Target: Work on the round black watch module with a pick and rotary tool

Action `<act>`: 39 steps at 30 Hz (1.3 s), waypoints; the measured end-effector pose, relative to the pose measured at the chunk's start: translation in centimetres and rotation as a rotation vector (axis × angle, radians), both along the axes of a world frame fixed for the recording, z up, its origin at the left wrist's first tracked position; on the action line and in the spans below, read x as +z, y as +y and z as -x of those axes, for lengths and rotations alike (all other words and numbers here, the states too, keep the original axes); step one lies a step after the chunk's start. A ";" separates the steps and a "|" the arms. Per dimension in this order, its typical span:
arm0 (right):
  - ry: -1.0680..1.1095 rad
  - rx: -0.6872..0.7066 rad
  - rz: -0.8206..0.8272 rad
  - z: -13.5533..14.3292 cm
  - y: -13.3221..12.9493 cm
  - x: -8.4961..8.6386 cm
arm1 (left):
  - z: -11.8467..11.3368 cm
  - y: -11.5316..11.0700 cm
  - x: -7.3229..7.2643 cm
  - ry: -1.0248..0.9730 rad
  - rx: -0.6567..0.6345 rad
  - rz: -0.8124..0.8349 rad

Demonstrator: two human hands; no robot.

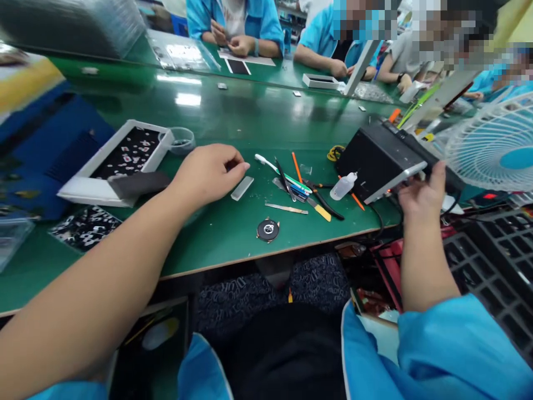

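My left hand [210, 173] is over the green table, its fingers curled and closed; anything between them is hidden. Just right of its fingertips lies a small clear block [242, 188]. My right hand [423, 191] is at the front panel of a black box-shaped device [377, 158], fingers partly behind the panel's lower edge, thumb raised. A round black watch case [268, 229] lies near the table's front edge. Between the hands are a white and green toothbrush [283, 173], tweezers [286, 183], pliers [325, 203] and a small white bottle [343, 186].
A white tray of small parts [132, 153] and a clear round dish [181, 141] stand at the left, near a bag of parts [86, 228]. At the right is a fan [495, 145]. Co-workers sit across the green table [220, 119].
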State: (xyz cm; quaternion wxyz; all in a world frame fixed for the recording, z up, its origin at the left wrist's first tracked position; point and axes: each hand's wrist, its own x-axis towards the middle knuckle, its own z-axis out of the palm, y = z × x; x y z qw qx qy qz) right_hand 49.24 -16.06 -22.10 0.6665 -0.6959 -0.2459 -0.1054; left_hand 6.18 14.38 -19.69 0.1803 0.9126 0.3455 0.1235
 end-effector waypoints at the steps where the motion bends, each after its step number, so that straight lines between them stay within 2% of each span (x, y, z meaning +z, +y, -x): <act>1: 0.155 -0.039 -0.070 0.8 -0.8 0.2 | 0.0 0.0 0.0 0.002 -0.008 -0.003; 4: 0.471 -0.122 -0.265 4.2 -3.6 1.2 | 0.0 -0.2 0.0 0.000 -0.024 -0.016; 8: 0.731 -0.111 -0.275 9.0 -6.7 2.2 | -0.1 -0.3 -0.1 0.010 -0.037 -0.022; 11: 0.736 -0.109 -0.214 11.1 -7.9 2.2 | 0.0 -0.3 -0.2 -0.005 -0.060 -0.017; 14: 0.561 -0.173 -0.167 13.1 -7.9 1.7 | 0.0 -0.2 -0.3 -0.021 -0.057 -0.010; 16: 0.350 -0.205 -0.165 15.2 -7.0 1.2 | 0.0 -0.2 -0.3 -0.032 -0.068 -0.004; 18: 0.179 -0.106 -0.055 17.8 -5.1 0.9 | 0.0 -0.2 -0.3 -0.038 -0.076 -0.006; 20: 0.088 0.189 0.261 20.3 -2.2 1.0 | 0.0 -0.2 -0.4 -0.027 -0.069 -0.011; 22: -0.055 0.430 0.471 21.9 1.5 1.2 | 0.0 -0.2 -0.4 -0.009 -0.052 -0.010; 24: -0.378 0.582 0.809 22.5 5.2 1.5 | 0.0 -0.2 -0.4 -0.010 -0.051 -0.010; 26: -0.548 0.603 1.160 22.6 8.3 1.7 | 0.0 -0.1 -0.3 -0.024 -0.048 -0.018; 28: -0.584 0.596 1.278 22.5 10.2 1.8 | 0.0 -0.2 -0.2 -0.033 -0.052 -0.025; 34: -0.529 0.481 1.401 22.7 11.3 2.3 | -0.4 -0.4 -0.3 0.026 -0.112 -0.028; 39: -0.421 0.406 1.425 22.6 11.3 2.9 | -0.5 -0.7 -0.2 0.022 -0.140 -0.034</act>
